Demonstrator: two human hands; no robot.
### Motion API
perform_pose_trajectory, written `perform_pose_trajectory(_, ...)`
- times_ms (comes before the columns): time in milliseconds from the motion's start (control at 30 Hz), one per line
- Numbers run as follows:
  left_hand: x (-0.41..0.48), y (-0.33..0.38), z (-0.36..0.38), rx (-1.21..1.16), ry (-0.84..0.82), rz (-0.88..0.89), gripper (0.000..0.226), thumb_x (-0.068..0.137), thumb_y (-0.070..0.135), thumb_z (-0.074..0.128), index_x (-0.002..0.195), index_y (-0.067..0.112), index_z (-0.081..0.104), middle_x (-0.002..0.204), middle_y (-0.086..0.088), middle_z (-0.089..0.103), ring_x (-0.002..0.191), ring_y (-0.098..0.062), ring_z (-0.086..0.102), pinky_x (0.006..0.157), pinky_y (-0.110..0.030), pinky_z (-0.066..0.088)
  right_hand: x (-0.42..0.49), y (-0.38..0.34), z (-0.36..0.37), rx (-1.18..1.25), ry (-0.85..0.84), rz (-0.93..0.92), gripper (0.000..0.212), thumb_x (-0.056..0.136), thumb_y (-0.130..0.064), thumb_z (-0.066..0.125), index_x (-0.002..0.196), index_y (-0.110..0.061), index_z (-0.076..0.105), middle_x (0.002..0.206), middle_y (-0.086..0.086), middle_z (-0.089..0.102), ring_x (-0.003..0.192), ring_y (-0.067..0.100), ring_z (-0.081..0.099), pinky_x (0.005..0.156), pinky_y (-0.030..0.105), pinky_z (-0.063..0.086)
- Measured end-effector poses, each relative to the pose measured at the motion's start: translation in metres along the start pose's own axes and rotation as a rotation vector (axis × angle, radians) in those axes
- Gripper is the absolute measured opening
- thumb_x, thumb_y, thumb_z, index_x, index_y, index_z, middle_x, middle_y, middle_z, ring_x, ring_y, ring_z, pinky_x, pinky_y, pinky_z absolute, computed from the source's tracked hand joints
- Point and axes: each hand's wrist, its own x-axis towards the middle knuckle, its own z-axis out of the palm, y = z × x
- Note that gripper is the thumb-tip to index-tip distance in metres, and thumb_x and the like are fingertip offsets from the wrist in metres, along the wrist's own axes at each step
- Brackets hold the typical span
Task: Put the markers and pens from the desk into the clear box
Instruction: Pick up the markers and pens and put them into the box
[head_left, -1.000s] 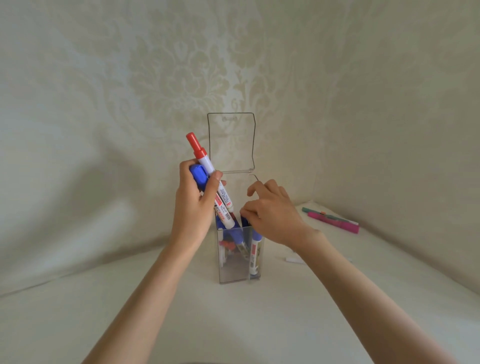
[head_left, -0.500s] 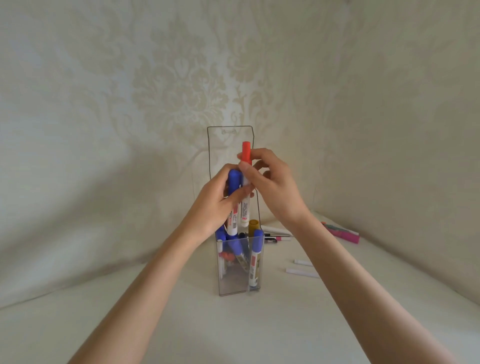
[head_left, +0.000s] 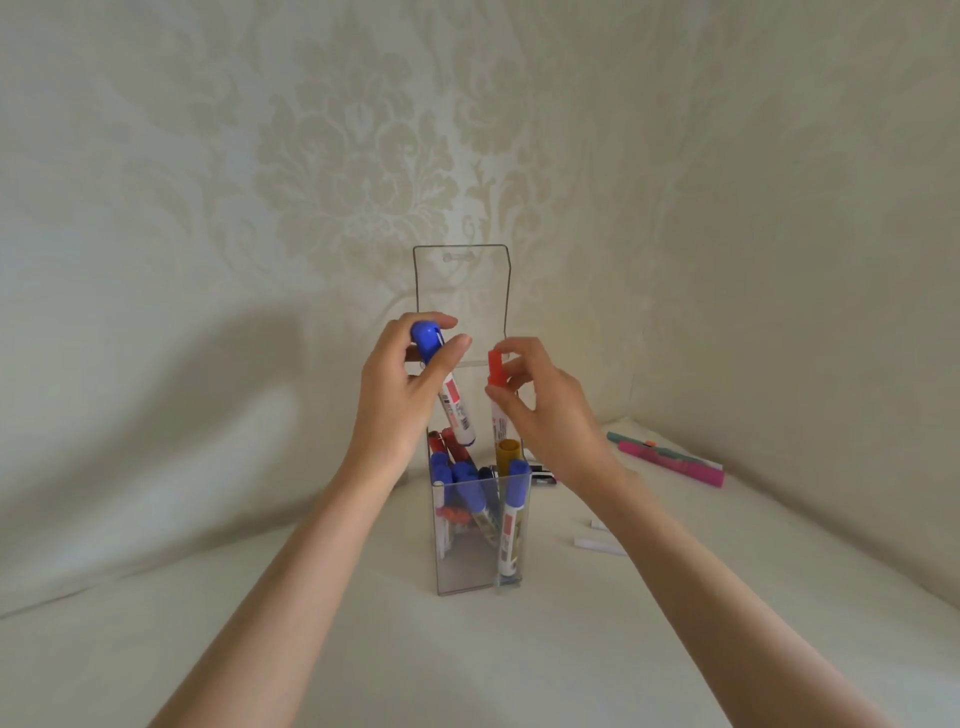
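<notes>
A tall clear box (head_left: 467, 566) stands on the white desk with its lid (head_left: 460, 291) flipped up behind it. Several blue and red capped markers stand inside. My left hand (head_left: 400, 395) grips a blue-capped marker (head_left: 441, 379), tilted, its lower end over the box's left side. My right hand (head_left: 545, 410) pinches a red-capped marker (head_left: 496, 374) near its cap, held upright above the box's right side. Pink and teal pens (head_left: 670, 460) lie on the desk at the right.
Two small white sticks (head_left: 597, 543) lie on the desk right of the box. A dark pen (head_left: 543, 475) lies just behind the box. Patterned walls meet in a corner close behind the desk.
Both markers were in my left hand. My right hand took the red one, and the two hands have now moved apart above the box, each with one marker.
</notes>
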Motion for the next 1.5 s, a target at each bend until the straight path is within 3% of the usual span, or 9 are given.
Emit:
perform_pose_trajectory(100,-0.001,0.000,0.003,0.051,0.041,0.013,0.026,0.079,0.029,0.067,0.103,0.020,0.061,0.086,0.006,0.057,0.082,-0.009,0.057,0.072,-0.028,0.054,-0.004,0.011,0.008,-0.392,0.072,-0.198,0.023,0.080,-0.019,0.066,0.101,-0.014,0.058,0.094,0.003,0.066,0.086,0.022,0.052,0.074,0.035,0.045)
perform_pose_trajectory(233,-0.004,-0.006,0.005,0.172,0.077,0.035,0.043,0.077,0.026,0.070,0.115,0.014,0.054,0.087,-0.001,0.057,0.080,-0.014,0.057,0.066,-0.012,0.047,-0.008,0.029,0.012,-0.572,0.088,-0.241,0.013,0.082,-0.024,0.061,0.083,-0.012,0.067,0.105,0.008,0.061,0.091,0.027,0.052,0.071,0.038,0.045)
perform_pose_trajectory(300,-0.006,-0.008,0.007,0.183,0.083,0.025,0.044,0.076,0.025,0.072,0.111,0.013,0.048,0.086,-0.002,0.058,0.078,-0.016,0.058,0.065,-0.012,0.046,-0.011,0.033,0.011,-0.605,0.042,-0.248,0.034,0.089,-0.036,0.046,0.074,-0.015,0.068,0.113,0.006,0.058,0.099,0.024,0.047,0.077,0.035,0.039)
perform_pose_trajectory(533,-0.014,-0.015,0.021,0.277,-0.038,-0.003,0.034,0.076,0.025,0.071,0.092,0.014,0.042,0.091,-0.004,0.059,0.083,-0.021,0.062,0.072,-0.028,0.053,-0.023,0.038,0.003,-0.440,0.077,-0.195,0.045,0.095,-0.038,0.030,0.089,-0.017,0.070,0.128,0.008,0.053,0.114,0.018,0.033,0.090,0.033,0.031)
perform_pose_trajectory(767,-0.031,-0.025,0.022,0.726,-0.269,0.298,0.024,0.090,0.018,0.054,0.089,-0.001,0.069,0.119,-0.013,0.060,0.099,-0.027,0.062,0.083,-0.031,0.048,-0.039,0.044,-0.005,-0.330,0.186,-0.230,0.043,0.097,-0.034,0.028,0.094,-0.014,0.066,0.123,0.012,0.055,0.106,0.019,0.038,0.087,0.031,0.035)
perform_pose_trajectory(967,-0.028,-0.029,0.011,0.943,-0.344,0.360,0.053,0.087,0.037,0.030,0.072,0.011,0.073,0.104,-0.001,0.070,0.108,-0.024,0.056,0.088,-0.033,0.035,-0.053,0.056,-0.015,-0.310,0.194,-0.149,0.043,0.096,-0.035,0.031,0.092,-0.012,0.067,0.123,0.009,0.053,0.106,0.018,0.038,0.084,0.030,0.037)
perform_pose_trajectory(1100,-0.035,-0.037,0.011,1.062,-0.406,0.388,0.046,0.087,0.039,0.036,0.076,0.016,0.074,0.102,0.002,0.071,0.113,-0.025,0.055,0.091,-0.031,0.022,-0.064,0.067,-0.022,-0.290,0.202,-0.101,0.038,0.095,-0.032,0.035,0.092,-0.012,0.067,0.123,0.008,0.052,0.105,0.019,0.041,0.084,0.031,0.038)
perform_pose_trajectory(1333,-0.052,-0.015,0.042,0.727,-0.275,0.426,0.028,0.083,0.024,0.042,0.082,0.012,0.067,0.088,-0.001,0.068,0.089,-0.024,0.057,0.077,-0.030,0.038,-0.079,0.103,-0.059,-0.312,0.234,-0.004,0.033,0.091,-0.027,0.040,0.089,-0.008,0.067,0.106,0.008,0.057,0.095,0.022,0.044,0.081,0.030,0.041)
perform_pose_trajectory(1500,-0.058,-0.009,0.113,0.422,-0.497,0.223,0.017,0.087,0.019,0.054,0.089,0.011,0.068,0.095,-0.003,0.066,0.094,-0.022,0.055,0.081,-0.033,0.042,-0.087,0.151,-0.096,-0.334,0.246,0.223,0.016,0.088,-0.007,0.050,0.091,-0.006,0.066,0.100,0.012,0.058,0.096,0.030,0.047,0.076,0.015,0.027)
